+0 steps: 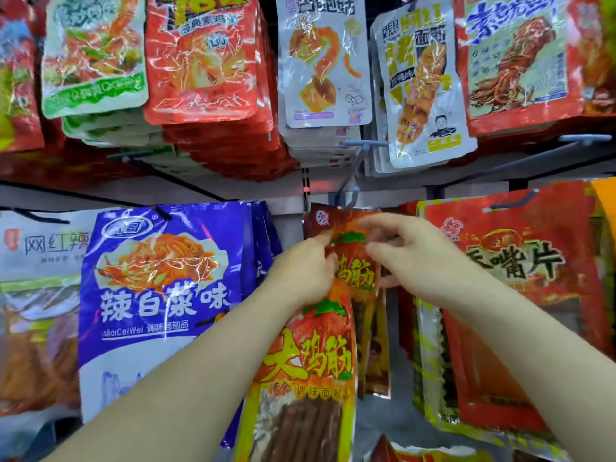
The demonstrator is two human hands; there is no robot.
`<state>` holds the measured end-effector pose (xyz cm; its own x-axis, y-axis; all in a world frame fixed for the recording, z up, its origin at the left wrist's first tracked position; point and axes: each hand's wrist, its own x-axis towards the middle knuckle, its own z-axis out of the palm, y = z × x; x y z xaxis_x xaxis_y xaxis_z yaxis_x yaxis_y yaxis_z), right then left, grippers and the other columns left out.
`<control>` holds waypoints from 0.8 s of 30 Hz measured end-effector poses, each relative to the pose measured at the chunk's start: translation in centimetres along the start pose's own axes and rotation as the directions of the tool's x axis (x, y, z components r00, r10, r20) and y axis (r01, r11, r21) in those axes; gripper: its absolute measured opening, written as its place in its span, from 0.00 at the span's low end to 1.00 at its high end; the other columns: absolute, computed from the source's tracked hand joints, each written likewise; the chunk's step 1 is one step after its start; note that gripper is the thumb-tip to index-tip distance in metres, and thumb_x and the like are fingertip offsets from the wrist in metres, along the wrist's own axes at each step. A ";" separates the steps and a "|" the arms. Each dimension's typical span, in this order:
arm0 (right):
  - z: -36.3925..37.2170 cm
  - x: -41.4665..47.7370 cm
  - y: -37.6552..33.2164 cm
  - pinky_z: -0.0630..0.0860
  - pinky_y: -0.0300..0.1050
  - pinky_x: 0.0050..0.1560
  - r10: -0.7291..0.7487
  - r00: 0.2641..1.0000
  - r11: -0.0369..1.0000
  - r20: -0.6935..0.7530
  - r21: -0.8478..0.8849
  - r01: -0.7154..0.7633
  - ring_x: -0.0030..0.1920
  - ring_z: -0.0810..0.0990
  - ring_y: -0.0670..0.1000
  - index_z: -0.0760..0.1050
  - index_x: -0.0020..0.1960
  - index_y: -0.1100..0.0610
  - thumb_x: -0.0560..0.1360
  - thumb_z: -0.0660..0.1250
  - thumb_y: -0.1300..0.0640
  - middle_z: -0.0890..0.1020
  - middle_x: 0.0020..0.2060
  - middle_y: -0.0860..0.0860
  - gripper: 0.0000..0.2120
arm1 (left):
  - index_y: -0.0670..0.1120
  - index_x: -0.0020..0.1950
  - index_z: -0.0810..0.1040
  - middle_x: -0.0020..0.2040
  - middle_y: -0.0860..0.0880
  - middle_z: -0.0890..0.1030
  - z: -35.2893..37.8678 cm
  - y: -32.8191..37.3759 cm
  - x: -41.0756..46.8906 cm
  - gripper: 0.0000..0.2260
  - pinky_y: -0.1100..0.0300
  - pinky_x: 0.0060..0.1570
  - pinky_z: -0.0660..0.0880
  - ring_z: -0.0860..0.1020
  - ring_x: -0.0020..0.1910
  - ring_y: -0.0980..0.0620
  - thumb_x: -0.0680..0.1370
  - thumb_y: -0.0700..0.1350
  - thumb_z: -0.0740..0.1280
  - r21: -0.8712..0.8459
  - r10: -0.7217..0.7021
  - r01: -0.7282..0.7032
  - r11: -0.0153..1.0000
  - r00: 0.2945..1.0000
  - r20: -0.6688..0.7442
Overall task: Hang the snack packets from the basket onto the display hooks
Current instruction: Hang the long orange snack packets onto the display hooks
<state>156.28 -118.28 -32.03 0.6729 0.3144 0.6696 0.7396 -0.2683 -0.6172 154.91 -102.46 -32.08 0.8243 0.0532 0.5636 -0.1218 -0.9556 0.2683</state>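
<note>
Behind the hands stands a grey display wall [290, 208] of a shop, covered with snack packets that hang on metal hooks in two rows. From the head view, the upper row has green packets [93, 55], red packets [203, 61], pale packets [323, 61] and a white packet [423, 95] with a picture of a skewer. In the lower row, blue packets [160, 288] hang at the left and large red packets [520, 261] at the right. Between these two, a grey hook [356, 168] sticks out from the wall. Just below it is the hanging packet [356, 275], orange and red, close against the wall with its top edge near the base of the hook; if the wire goes through it, I cannot tell. The left hand [300, 271] grips the top of the held packet [310, 361], of the same orange kind, which hangs upright from the hand in front of the other one and shows brown strips in its lower part. The right hand [420, 258] is at the upper part of the hanging packet, its fingers [366, 223] bent and touching the front; if they really pinch it, I cannot tell
</note>
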 end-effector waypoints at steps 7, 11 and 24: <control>2.6 0.8 2.5 0.81 0.54 0.51 0.315 0.924 0.832 0.215 0.405 -0.378 0.64 0.75 0.49 0.67 0.73 0.49 0.81 0.61 0.53 0.75 0.67 0.48 0.21 | 0.53 0.61 0.80 0.47 0.57 0.83 0.0 -0.2 -0.6 0.12 0.67 0.41 0.73 0.77 0.42 0.61 0.79 0.48 0.64 -0.197 0.052 -0.080 0.977 0.988 -0.147; 1.0 -1.9 1.6 0.79 0.41 0.36 0.252 0.847 0.750 0.468 0.458 -0.477 0.46 0.82 0.49 0.79 0.61 0.51 0.75 0.60 0.38 0.85 0.52 0.51 0.23 | 0.50 0.45 0.85 0.31 0.59 0.80 -1.2 0.3 -2.0 0.03 0.66 0.36 0.69 0.74 0.31 0.63 0.75 0.44 0.71 -0.455 0.128 -0.256 0.853 0.947 -0.294; -0.4 -5.0 -1.6 0.80 0.40 0.27 0.137 0.964 0.622 0.227 0.738 -0.262 0.32 0.82 0.53 0.83 0.41 0.61 0.69 0.68 0.59 0.84 0.37 0.57 0.07 | 0.48 0.38 0.86 0.35 0.46 0.84 -6.2 1.1 -6.9 0.13 0.58 0.39 0.78 0.80 0.33 0.51 0.56 0.50 0.75 -0.838 -0.006 -0.101 0.537 0.992 -0.123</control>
<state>151.76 -119.78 -34.24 0.7471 0.4729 0.4672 0.2728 0.4228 -0.8642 145.64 -102.09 -30.81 0.7507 0.0938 0.6539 -0.6115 -0.2757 0.7416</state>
